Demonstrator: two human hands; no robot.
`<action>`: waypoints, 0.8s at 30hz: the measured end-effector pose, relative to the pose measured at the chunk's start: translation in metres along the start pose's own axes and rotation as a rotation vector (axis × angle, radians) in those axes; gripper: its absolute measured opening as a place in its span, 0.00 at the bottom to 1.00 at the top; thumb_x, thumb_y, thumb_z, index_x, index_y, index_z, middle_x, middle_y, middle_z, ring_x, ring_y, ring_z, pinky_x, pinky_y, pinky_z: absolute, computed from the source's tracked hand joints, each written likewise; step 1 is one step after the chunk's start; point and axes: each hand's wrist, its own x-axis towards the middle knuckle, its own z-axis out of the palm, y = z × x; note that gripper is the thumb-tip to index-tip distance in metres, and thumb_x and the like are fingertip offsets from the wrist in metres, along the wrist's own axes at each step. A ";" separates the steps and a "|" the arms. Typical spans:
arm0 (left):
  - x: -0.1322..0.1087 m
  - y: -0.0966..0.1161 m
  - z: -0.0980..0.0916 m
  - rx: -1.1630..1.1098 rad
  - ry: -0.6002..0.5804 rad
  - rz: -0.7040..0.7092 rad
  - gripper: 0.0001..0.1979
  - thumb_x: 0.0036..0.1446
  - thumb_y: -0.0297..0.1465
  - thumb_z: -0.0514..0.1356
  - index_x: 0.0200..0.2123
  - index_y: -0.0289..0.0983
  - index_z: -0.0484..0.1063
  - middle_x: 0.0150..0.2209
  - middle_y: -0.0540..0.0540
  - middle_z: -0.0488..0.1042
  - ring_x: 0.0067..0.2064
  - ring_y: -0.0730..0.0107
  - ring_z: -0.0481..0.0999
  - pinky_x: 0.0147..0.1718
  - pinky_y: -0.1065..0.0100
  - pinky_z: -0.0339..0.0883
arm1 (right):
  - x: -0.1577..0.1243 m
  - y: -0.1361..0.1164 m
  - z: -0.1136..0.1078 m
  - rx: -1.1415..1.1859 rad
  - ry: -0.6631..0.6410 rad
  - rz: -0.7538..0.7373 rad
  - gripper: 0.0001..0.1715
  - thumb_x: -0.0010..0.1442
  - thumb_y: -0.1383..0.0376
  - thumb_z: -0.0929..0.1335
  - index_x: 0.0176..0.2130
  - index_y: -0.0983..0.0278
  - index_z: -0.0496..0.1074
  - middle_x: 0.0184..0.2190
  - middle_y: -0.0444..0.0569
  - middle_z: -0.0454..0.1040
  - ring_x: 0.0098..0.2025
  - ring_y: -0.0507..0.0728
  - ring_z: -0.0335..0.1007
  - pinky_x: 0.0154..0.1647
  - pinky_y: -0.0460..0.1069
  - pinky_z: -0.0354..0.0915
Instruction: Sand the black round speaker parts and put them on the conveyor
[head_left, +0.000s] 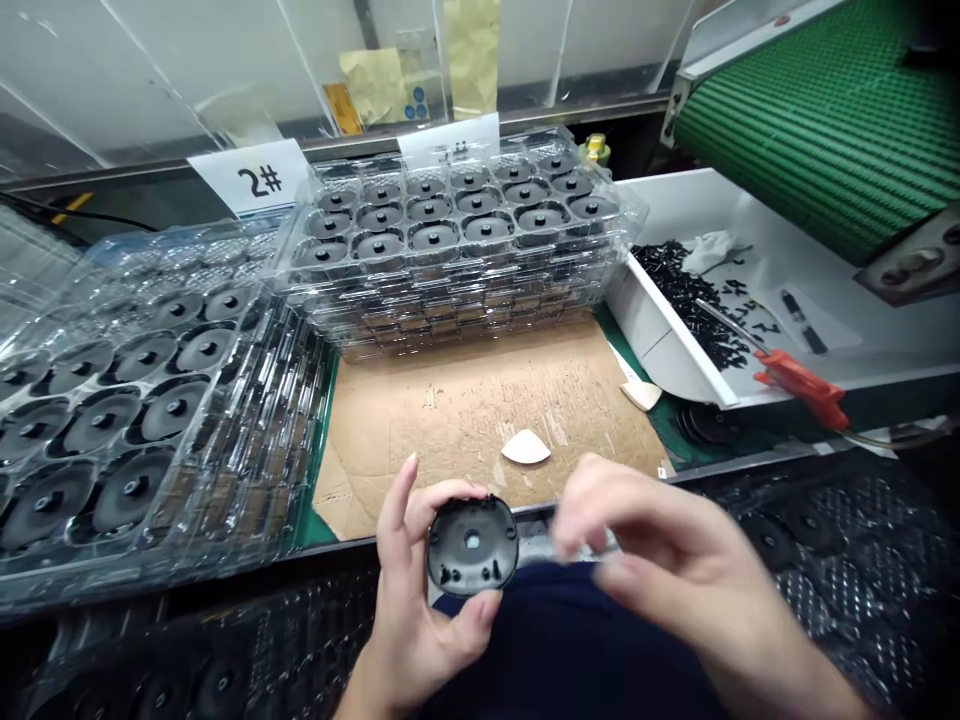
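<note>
My left hand [420, 590] grips a round black plastic housing [474, 562] by its rim, thumb at the bottom and fingers at the upper left. The housing's hollow side faces me, with a small hole in the centre and small black posts along the lower edge. To its right, apart from it, my right hand [652, 540] is raised and blurred by motion. Its fingers are loosely curled, the thumb stands away from them, and nothing shows between them. Beyond my hands, a white fan-shaped piece [526, 447] lies on a cardboard sheet [450, 410].
Stacked clear trays [450, 275] of round black parts stand at the back, and more trays [247, 440] at the left. On the right, a white bin [675, 345] holds small black pieces [697, 300]. A red-handled screwdriver [802, 385] rests across its edge, below a green conveyor belt [825, 120].
</note>
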 end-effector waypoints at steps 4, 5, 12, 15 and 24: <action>-0.004 0.000 -0.001 -0.043 -0.061 -0.051 0.35 0.56 0.43 0.54 0.62 0.39 0.44 0.48 0.41 0.63 0.48 0.62 0.68 0.49 0.62 0.65 | 0.010 0.024 0.019 0.067 0.051 0.131 0.13 0.59 0.69 0.67 0.45 0.56 0.70 0.35 0.42 0.73 0.37 0.50 0.66 0.38 0.45 0.61; -0.006 0.000 -0.001 -0.045 -0.084 -0.071 0.34 0.56 0.43 0.53 0.61 0.39 0.45 0.49 0.41 0.61 0.49 0.61 0.67 0.51 0.61 0.63 | 0.012 0.027 0.022 0.089 0.034 0.150 0.15 0.58 0.71 0.67 0.44 0.57 0.71 0.35 0.42 0.73 0.37 0.49 0.67 0.38 0.45 0.61; -0.010 0.004 -0.003 -0.329 -0.190 -0.258 0.37 0.53 0.48 0.54 0.61 0.46 0.41 0.46 0.44 0.65 0.43 0.60 0.71 0.48 0.57 0.63 | 0.019 0.024 0.028 0.244 -0.104 0.249 0.14 0.55 0.70 0.70 0.42 0.60 0.74 0.33 0.42 0.74 0.35 0.49 0.69 0.37 0.44 0.63; -0.008 0.007 -0.003 -0.466 -0.236 -0.334 0.40 0.51 0.50 0.55 0.61 0.46 0.38 0.44 0.45 0.68 0.44 0.58 0.72 0.47 0.56 0.64 | 0.022 0.027 0.028 0.376 -0.142 0.295 0.12 0.54 0.69 0.71 0.41 0.61 0.75 0.32 0.42 0.75 0.34 0.48 0.69 0.36 0.43 0.64; -0.011 -0.001 -0.001 -0.519 -0.353 -0.401 0.46 0.47 0.51 0.58 0.61 0.46 0.34 0.47 0.42 0.68 0.48 0.55 0.69 0.52 0.53 0.57 | 0.017 0.041 0.026 0.627 -0.161 0.390 0.07 0.49 0.70 0.73 0.33 0.66 0.76 0.31 0.44 0.76 0.34 0.48 0.73 0.40 0.43 0.67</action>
